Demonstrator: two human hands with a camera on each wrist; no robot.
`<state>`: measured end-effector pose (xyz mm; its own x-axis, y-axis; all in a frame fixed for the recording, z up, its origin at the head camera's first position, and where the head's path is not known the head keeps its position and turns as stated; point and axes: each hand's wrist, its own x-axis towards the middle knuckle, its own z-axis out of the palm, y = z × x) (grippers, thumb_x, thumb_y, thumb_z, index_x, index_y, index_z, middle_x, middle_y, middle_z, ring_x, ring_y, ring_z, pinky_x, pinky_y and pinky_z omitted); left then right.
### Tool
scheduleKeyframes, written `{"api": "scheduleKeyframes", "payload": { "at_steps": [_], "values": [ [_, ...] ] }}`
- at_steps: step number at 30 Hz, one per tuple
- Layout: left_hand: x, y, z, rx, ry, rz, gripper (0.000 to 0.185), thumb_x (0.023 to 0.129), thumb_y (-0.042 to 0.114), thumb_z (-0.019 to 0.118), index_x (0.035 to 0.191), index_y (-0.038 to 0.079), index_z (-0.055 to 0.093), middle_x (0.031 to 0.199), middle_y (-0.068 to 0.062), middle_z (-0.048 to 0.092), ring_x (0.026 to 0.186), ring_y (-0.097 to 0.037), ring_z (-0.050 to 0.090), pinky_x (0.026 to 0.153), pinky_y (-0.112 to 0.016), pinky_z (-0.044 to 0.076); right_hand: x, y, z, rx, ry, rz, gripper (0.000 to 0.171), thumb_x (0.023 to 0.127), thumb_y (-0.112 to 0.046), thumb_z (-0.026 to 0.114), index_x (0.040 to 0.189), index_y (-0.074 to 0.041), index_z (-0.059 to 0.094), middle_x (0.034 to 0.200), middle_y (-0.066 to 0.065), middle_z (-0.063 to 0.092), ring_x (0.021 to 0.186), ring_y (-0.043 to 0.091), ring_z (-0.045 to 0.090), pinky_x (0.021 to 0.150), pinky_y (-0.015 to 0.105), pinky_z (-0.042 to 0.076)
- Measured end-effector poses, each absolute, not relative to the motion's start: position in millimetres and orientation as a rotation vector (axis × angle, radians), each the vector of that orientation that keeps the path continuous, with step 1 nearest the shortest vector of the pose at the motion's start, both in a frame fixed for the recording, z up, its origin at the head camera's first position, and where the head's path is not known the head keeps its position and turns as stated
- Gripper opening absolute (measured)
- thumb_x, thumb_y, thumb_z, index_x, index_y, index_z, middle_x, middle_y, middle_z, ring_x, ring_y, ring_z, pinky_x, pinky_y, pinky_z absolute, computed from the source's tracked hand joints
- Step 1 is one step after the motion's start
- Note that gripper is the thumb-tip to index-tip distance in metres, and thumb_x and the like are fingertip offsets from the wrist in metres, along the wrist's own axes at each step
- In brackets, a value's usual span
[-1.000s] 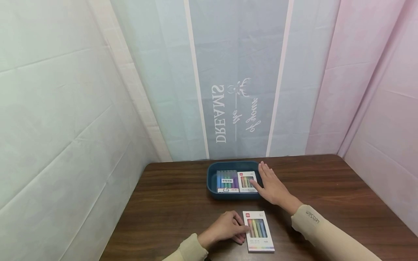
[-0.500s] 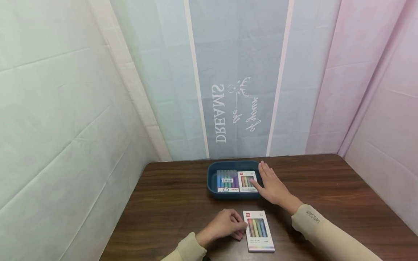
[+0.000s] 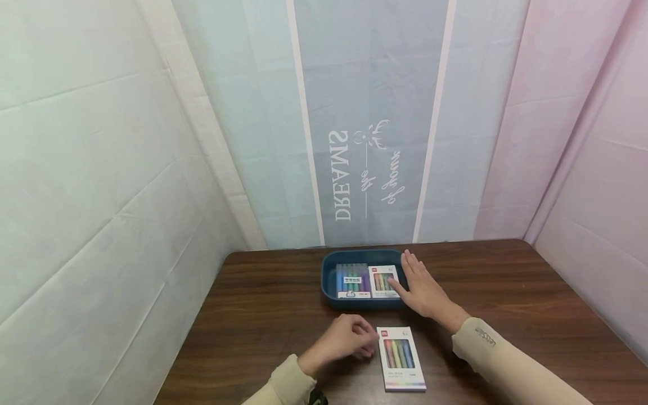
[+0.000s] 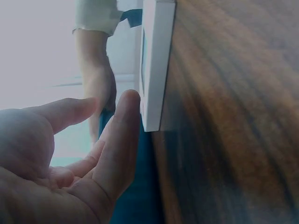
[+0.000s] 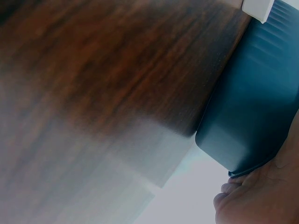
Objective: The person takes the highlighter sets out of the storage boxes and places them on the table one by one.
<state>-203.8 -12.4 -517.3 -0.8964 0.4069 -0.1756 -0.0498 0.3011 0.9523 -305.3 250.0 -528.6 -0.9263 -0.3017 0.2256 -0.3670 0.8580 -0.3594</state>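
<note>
On the dark wooden tabletop (image 3: 253,315) sits a blue tray (image 3: 328,281) holding two pen boxes. My right hand (image 3: 422,289) rests flat against its right rim, fingers relaxed. My left hand (image 3: 344,340) hovers loosely curled, empty, just beside the white pen box (image 3: 400,357).

You face a dark wooden table (image 3: 506,292) filling the lower frame. Pale green sheeting (image 3: 91,185) covers the left, pink sheeting (image 3: 582,140) the right. At centre hangs a grey-blue panel (image 3: 369,84) with mirrored white "DREAMS" lettering (image 3: 341,177). Light is soft, even.
</note>
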Motion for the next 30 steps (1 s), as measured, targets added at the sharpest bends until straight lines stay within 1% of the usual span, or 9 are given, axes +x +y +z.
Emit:
{"api": "scheduleKeyframes", "payload": {
  "at_steps": [2,9,12,17,19,23,26,30],
  "values": [
    [-205.0,-13.1,-514.8,0.325,2.193,1.626,0.009,0.100,0.014,0.077,0.100,0.006,0.076,0.080,-0.012,0.076,0.074,-0.028,0.079,0.066,-0.041,0.067,-305.3,250.7,-529.3,0.519,-2.873,0.597,0.095,0.110,-0.059,0.051,0.166,0.011,0.018,0.175,0.030,0.014,0.162,0.047,0.015,0.131,0.064,0.017],
    [-210.6,-17.1,-508.7,0.368,2.233,1.574,0.010,0.101,0.018,0.077,0.104,0.009,0.078,0.083,-0.004,0.077,0.075,-0.021,0.079,0.068,-0.041,0.067,-305.4,250.6,-529.4,0.514,-2.871,0.611,0.094,0.110,-0.057,0.052,0.166,0.010,0.018,0.175,0.030,0.014,0.162,0.047,0.015,0.131,0.064,0.016],
    [-213.0,-18.2,-506.3,0.395,2.252,1.573,0.011,0.102,0.020,0.076,0.104,0.010,0.080,0.084,-0.003,0.078,0.077,-0.020,0.079,0.069,-0.042,0.067,-305.4,250.5,-529.8,0.510,-2.872,0.612,0.095,0.109,-0.058,0.052,0.166,0.010,0.018,0.175,0.029,0.014,0.162,0.047,0.015,0.131,0.064,0.017],
    [-216.6,-18.7,-502.2,0.425,2.213,1.651,0.013,0.102,0.018,0.076,0.105,0.006,0.080,0.091,-0.008,0.080,0.082,-0.023,0.080,0.077,-0.046,0.068,-306.5,250.1,-530.9,0.513,-2.875,0.612,0.096,0.109,-0.059,0.052,0.166,0.011,0.018,0.175,0.030,0.013,0.162,0.047,0.015,0.130,0.064,0.017],
    [-218.2,-18.7,-500.7,0.432,2.192,1.671,0.014,0.103,0.018,0.075,0.107,0.005,0.079,0.093,-0.008,0.080,0.084,-0.024,0.080,0.080,-0.045,0.067,-307.2,250.1,-531.3,0.515,-2.874,0.608,0.095,0.109,-0.058,0.052,0.166,0.011,0.018,0.175,0.030,0.013,0.162,0.047,0.015,0.130,0.065,0.017],
    [-222.7,-18.8,-496.1,0.465,2.199,1.667,0.019,0.104,0.019,0.074,0.111,0.002,0.078,0.096,-0.007,0.080,0.088,-0.025,0.080,0.084,-0.043,0.067,-308.2,250.4,-531.9,0.514,-2.875,0.606,0.095,0.109,-0.057,0.054,0.166,0.010,0.018,0.175,0.029,0.013,0.162,0.047,0.015,0.130,0.065,0.018],
    [-227.2,-18.2,-491.5,0.477,2.194,1.691,0.019,0.104,0.018,0.074,0.111,0.000,0.078,0.097,-0.009,0.080,0.092,-0.029,0.080,0.087,-0.047,0.066,-308.4,251.1,-531.7,0.513,-2.873,0.600,0.094,0.109,-0.057,0.054,0.166,0.010,0.018,0.176,0.029,0.013,0.162,0.048,0.016,0.130,0.065,0.019],
    [-233.0,-17.1,-484.3,0.462,2.200,1.730,0.017,0.104,0.016,0.074,0.111,0.000,0.077,0.098,-0.013,0.079,0.095,-0.032,0.079,0.089,-0.050,0.065,-307.9,252.0,-531.4,0.517,-2.875,0.600,0.096,0.109,-0.059,0.053,0.166,0.009,0.018,0.176,0.029,0.013,0.162,0.047,0.015,0.130,0.064,0.018]
  ]
}}
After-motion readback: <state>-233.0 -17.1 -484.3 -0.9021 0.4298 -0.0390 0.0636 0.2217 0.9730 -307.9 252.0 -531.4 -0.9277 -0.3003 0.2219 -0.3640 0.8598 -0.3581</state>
